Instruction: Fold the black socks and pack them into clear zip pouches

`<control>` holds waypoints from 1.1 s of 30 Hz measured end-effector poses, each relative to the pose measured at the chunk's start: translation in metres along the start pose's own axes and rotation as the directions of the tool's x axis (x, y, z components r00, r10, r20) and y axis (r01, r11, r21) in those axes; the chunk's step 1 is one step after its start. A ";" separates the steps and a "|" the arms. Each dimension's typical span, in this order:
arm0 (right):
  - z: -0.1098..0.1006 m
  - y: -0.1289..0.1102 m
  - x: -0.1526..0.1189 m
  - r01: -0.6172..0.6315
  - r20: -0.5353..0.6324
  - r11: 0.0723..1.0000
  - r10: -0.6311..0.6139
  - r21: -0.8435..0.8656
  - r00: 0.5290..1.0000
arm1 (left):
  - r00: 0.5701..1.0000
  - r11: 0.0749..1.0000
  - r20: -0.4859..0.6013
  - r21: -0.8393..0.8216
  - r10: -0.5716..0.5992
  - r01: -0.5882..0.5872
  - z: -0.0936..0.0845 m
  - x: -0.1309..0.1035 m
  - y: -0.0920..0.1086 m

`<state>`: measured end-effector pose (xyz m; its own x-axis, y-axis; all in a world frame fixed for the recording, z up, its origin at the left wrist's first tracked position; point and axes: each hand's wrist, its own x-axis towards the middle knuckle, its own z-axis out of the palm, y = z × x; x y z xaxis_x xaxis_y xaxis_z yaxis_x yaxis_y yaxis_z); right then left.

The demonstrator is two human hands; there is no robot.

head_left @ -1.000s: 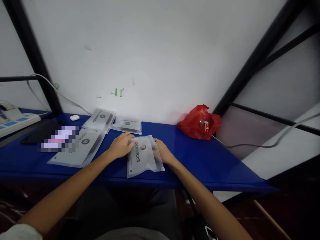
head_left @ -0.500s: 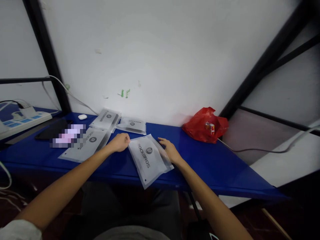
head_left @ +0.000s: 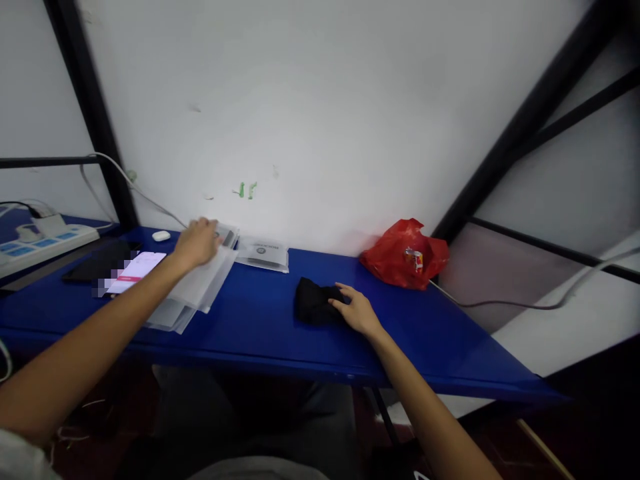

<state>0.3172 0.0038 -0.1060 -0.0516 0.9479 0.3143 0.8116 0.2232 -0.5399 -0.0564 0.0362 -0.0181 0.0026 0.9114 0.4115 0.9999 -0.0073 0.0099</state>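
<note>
My left hand (head_left: 198, 243) is over the pile at the left of the desk, its fingers closed on a frosted plastic zip bag (head_left: 204, 283) that lies across other bags. The bag's printing is not visible from this side. A folded black cloth item (head_left: 315, 303) lies on the blue desk in front of me; its exact kind cannot be made out. At its right end, my right hand (head_left: 356, 311) grips it between thumb and fingers. Another frosted bag (head_left: 170, 315) shows partly beneath the one in my left hand.
Against the wall lies a printed zip bag (head_left: 263, 253). A crumpled red plastic bag (head_left: 407, 257) sits at the back right. On the left are a lit phone (head_left: 137, 272), a white earbud case (head_left: 161, 236) and a power strip (head_left: 50, 247). The blue desk (head_left: 260, 333) has a front edge near my lap.
The printed bag that lay before me is gone from there, and the black cloth item now lies in that spot. My left hand has moved left to the pile with a bag.
</note>
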 end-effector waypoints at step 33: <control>0.014 0.018 0.000 0.040 0.112 0.954 -0.006 -0.298 0.994 | 0.946 0.930 0.188 -0.310 0.265 -0.198 0.078 -0.080 0.072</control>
<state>0.3236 0.0112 -0.1267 -0.1214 0.9659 0.2287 0.9453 0.1828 -0.2702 0.0167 -0.0054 -0.1211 0.2694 0.9375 0.2204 0.9254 -0.3153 0.2102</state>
